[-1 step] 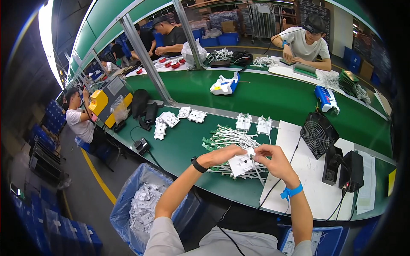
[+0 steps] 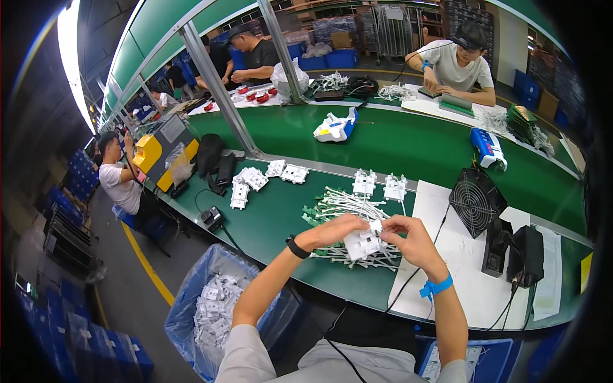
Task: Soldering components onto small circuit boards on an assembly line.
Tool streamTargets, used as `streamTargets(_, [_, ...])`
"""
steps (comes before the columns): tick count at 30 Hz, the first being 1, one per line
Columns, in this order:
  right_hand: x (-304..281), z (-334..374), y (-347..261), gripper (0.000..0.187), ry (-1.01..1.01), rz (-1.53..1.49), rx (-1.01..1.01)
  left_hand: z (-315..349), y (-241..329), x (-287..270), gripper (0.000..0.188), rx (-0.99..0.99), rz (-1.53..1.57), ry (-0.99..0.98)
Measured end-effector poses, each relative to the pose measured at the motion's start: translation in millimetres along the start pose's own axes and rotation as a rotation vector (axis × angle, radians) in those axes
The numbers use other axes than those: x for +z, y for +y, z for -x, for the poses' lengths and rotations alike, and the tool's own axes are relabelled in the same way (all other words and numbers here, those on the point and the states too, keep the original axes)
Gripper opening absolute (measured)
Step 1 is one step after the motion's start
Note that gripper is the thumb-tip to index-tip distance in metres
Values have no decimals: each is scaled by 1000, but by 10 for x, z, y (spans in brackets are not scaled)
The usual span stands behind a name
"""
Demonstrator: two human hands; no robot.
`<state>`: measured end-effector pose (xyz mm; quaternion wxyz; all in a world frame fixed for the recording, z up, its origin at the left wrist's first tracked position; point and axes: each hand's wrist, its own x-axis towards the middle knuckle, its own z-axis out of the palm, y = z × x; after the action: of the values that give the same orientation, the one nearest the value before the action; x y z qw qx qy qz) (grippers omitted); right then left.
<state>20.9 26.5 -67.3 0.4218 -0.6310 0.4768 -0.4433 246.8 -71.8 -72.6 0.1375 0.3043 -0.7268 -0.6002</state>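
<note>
A square white plastic housing (image 2: 362,245) with a dark spot at its centre is held up over the green bench between my hands. My left hand (image 2: 340,231), with a black band at the wrist, pinches its upper left side. At the upper right edge, my right hand (image 2: 412,241) has its thumb and finger closed on the housing; a blue strap is round that wrist. Beneath lies a pile of white cables with green ends (image 2: 345,205). Two similar housings, one a white housing (image 2: 364,183) and another white housing (image 2: 395,187), rest behind the pile.
More white housings (image 2: 254,179) lie to the left. A black fan (image 2: 476,203) and black power adapters (image 2: 527,255) stand at right on white paper. A blue-lined bin (image 2: 182,319) of white parts sits below left. Co-workers sit across the green conveyor (image 2: 408,137).
The housing has tilted slightly in my hands and shifted a little to the right. The cable that hung below its right side no longer shows clearly. My arms have barely moved.
</note>
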Motion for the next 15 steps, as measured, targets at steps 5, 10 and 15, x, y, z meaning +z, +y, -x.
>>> streamTargets(5, [-36,-9,132,22,116,-77,-17,-22,263,293,31,235,-110,131])
streamTargets(10, [-117,6,252,24,259,-161,13,-320,84,400,24,268,-110,329])
streamTargets(15, [-291,225,202,29,220,-270,194,-610,124,551,26,380,-243,666])
